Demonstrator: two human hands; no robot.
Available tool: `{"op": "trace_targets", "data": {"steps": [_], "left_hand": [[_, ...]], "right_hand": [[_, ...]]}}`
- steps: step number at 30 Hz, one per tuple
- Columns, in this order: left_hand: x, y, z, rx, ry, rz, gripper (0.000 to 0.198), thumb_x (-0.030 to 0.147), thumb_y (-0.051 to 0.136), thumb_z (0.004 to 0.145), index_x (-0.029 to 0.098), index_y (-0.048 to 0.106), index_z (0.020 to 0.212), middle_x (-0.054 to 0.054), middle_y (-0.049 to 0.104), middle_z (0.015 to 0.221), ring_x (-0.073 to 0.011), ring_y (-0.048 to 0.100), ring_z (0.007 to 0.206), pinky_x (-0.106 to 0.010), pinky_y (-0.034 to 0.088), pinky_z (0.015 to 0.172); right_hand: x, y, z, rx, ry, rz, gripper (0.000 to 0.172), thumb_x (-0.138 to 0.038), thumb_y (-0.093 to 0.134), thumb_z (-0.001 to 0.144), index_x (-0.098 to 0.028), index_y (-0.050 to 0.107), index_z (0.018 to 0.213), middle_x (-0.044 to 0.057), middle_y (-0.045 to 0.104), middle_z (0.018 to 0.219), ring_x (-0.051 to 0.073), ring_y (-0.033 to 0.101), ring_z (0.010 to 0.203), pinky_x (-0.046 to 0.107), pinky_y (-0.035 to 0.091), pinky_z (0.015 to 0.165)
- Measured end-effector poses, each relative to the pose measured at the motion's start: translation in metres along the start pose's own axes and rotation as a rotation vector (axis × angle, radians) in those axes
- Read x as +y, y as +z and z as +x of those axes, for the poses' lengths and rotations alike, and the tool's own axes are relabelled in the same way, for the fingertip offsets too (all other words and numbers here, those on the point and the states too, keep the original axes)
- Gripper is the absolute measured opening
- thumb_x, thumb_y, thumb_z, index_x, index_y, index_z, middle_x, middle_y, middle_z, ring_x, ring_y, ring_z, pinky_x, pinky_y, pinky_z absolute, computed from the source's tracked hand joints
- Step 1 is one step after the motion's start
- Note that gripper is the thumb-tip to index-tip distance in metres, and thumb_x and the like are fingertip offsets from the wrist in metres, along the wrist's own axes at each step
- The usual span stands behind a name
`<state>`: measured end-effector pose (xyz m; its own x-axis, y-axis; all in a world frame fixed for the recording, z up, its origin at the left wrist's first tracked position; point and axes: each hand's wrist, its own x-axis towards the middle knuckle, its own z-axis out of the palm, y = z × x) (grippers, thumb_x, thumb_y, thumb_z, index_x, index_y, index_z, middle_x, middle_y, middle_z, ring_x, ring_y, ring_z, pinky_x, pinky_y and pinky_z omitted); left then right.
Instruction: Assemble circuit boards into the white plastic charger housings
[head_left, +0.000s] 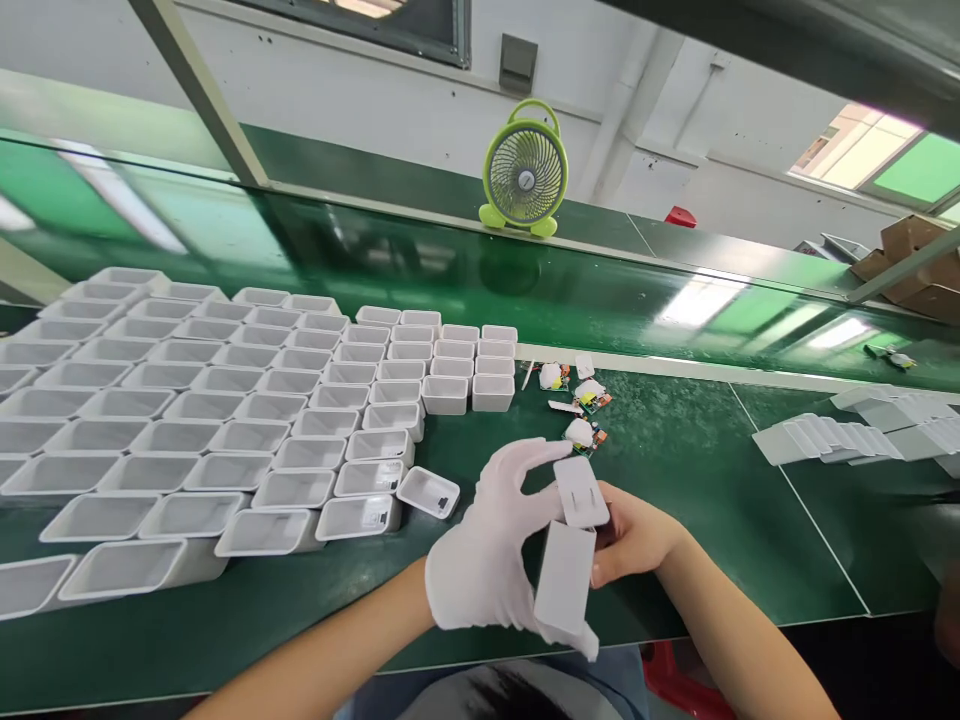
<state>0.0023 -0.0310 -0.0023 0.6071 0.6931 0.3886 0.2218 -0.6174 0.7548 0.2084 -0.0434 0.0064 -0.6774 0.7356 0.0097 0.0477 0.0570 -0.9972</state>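
Note:
My left hand (491, 545), in a white glove, is wrapped round a white plastic box housing (565, 580), with some fingertips showing below it. A white end cover (581, 490) with two narrow slots sits at the far end of the housing, tilted against it. I cannot tell whether the two are joined. Bare, my right hand (637, 535) has its fingers closed behind the cover and its thumb at the housing's side. Just beyond my hands, several small circuit boards (582, 436) with white and yellow parts lie on the green table (675, 430).
Rows of open white housings (247, 440) cover the left side. One loose shallow white cover (429, 493) lies near them. White closed boxes (832, 438) lie at the right. A green fan (526, 175) stands on the shelf behind, with cardboard boxes (919, 265) at far right.

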Motion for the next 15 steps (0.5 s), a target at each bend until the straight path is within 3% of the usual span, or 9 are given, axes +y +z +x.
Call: {"op": "trace_targets", "data": {"steps": [2,4,6,8,12,15], "left_hand": [[-0.002,-0.005,0.006,0.032,-0.053,0.148,0.099,0.065,0.092,0.041,0.024,0.067,0.129,-0.018,0.042,0.155,-0.0444,0.04,0.144,-0.055,0.036,0.119],[-0.006,-0.011,0.013,0.133,-0.146,0.345,0.1,0.067,0.085,0.057,0.019,0.058,0.14,-0.021,0.045,0.153,-0.0436,0.043,0.141,-0.058,0.036,0.117],[-0.012,-0.017,0.019,0.21,-0.262,0.582,0.072,0.053,0.071,0.083,0.016,0.054,0.142,-0.021,0.05,0.15,-0.0416,0.044,0.14,-0.06,0.036,0.114],[-0.019,-0.023,0.022,0.224,-0.365,0.778,0.048,0.033,0.055,0.095,0.015,0.056,0.14,-0.019,0.054,0.148,-0.0402,0.043,0.14,-0.06,0.037,0.112],[-0.031,-0.029,0.022,0.194,-0.426,0.923,0.035,0.026,0.05,0.094,0.015,0.068,0.121,-0.017,0.061,0.141,-0.0423,0.045,0.137,-0.062,0.036,0.11],[-0.038,-0.03,0.022,0.173,-0.429,0.917,0.03,0.028,0.048,0.096,0.018,0.075,0.098,-0.014,0.068,0.131,-0.0433,0.047,0.136,-0.064,0.033,0.111]], "right_hand": [[-0.004,-0.006,0.004,0.059,-0.005,0.037,0.06,-0.07,0.075,0.075,-0.018,0.063,0.102,0.001,0.067,0.079,0.013,0.064,0.064,0.022,0.052,0.056],[-0.013,-0.03,0.011,0.292,-0.007,-0.153,0.058,-0.067,0.077,0.074,-0.019,0.062,0.103,0.004,0.07,0.087,0.016,0.067,0.072,0.025,0.054,0.061],[-0.021,-0.068,0.024,0.609,0.113,-0.516,0.052,-0.061,0.07,0.082,-0.019,0.06,0.113,0.006,0.071,0.098,0.019,0.068,0.08,0.028,0.054,0.067],[-0.026,-0.112,0.041,0.874,0.39,-0.98,0.042,-0.05,0.061,0.09,-0.019,0.056,0.119,0.007,0.071,0.102,0.021,0.066,0.085,0.029,0.052,0.071],[-0.02,-0.18,0.072,0.946,0.636,-1.18,0.031,-0.033,0.061,0.092,-0.01,0.057,0.112,0.015,0.07,0.096,0.026,0.065,0.086,0.033,0.049,0.072],[-0.017,-0.193,0.08,0.863,0.72,-1.281,0.029,-0.035,0.06,0.097,-0.012,0.059,0.115,0.01,0.067,0.103,0.021,0.065,0.087,0.034,0.052,0.077]]}}
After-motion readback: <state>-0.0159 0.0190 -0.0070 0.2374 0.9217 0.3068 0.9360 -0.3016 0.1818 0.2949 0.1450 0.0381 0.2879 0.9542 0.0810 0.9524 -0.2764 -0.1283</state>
